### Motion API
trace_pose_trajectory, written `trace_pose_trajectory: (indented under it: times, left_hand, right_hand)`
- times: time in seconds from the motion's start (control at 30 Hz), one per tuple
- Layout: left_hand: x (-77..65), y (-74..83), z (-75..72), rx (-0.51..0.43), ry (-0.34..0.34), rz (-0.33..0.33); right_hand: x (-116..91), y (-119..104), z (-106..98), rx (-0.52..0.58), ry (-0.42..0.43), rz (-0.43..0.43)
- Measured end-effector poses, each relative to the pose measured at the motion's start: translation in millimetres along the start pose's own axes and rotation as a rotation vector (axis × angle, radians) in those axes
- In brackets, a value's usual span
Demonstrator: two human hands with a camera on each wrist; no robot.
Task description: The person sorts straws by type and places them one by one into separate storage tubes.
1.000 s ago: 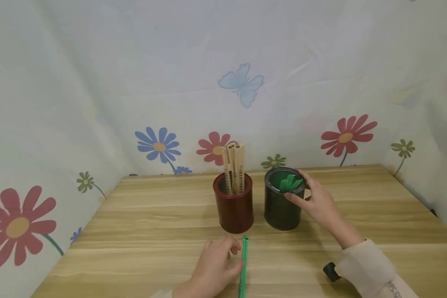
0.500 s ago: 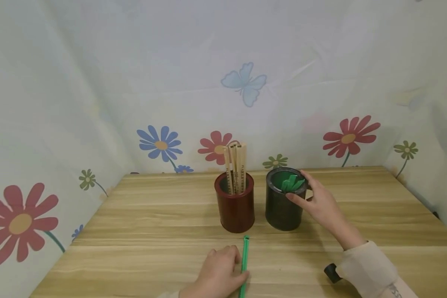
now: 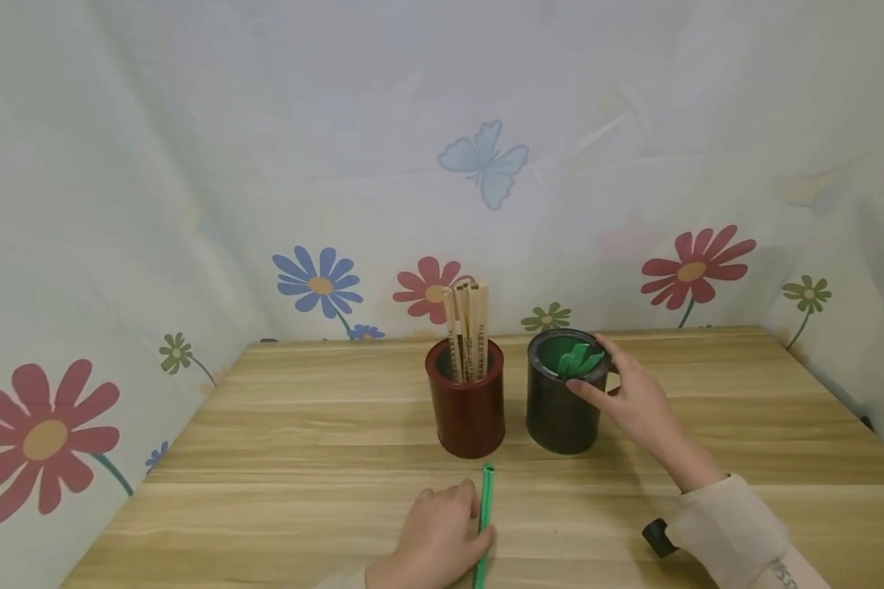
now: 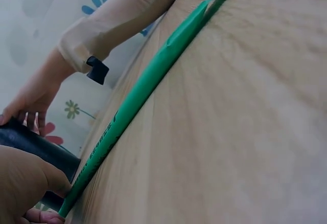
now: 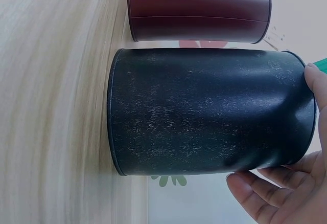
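Observation:
A long, slim green paper sleeve of chopsticks (image 3: 487,495) with dark print lies on the table. My left hand (image 3: 438,532) pinches it between thumb and fingers; in the left wrist view the grip is near one end of the sleeve (image 4: 135,98). To the right, my right hand (image 3: 644,413) holds the black cylindrical holder (image 3: 562,421) at its rim, thumb on the near side and fingers round the far right side. Several green sleeve ends (image 3: 578,360) show inside that holder. In the right wrist view the black holder (image 5: 204,111) stands with its base on the table.
Left of the black holder stands a dark red holder (image 3: 470,421) with several beige paper-wrapped chopsticks (image 3: 467,331) upright in it. A flower-printed cloth (image 3: 383,147) hangs behind the wooden table (image 3: 302,442). A small black piece (image 3: 659,537) sits by the right cuff.
My left hand has shifted slightly to the right, and its thumb has come over the green sleeve, so it now pinches it. The right hand stays on the black holder.

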State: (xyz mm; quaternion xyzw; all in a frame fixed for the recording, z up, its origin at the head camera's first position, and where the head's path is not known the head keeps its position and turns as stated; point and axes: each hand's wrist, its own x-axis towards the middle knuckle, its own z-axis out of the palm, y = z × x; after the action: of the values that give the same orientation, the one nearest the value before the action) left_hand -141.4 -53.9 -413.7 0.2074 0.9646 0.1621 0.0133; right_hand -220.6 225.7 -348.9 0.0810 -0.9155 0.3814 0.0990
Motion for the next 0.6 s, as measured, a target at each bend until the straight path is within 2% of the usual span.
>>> trace_pose_trajectory:
  times: [0.33,0.6]
  left_hand:
    - [2.0,4.6,1.7,0.068,0.102,-0.011]
    - [2.3,9.3,2.4,0.059,0.122,-0.015]
  right_hand:
    - [-0.7,-1.2,-0.9,0.002,-0.002,-0.014]
    - [-0.9,-1.1,-1.2,-0.007,0.006,-0.028]
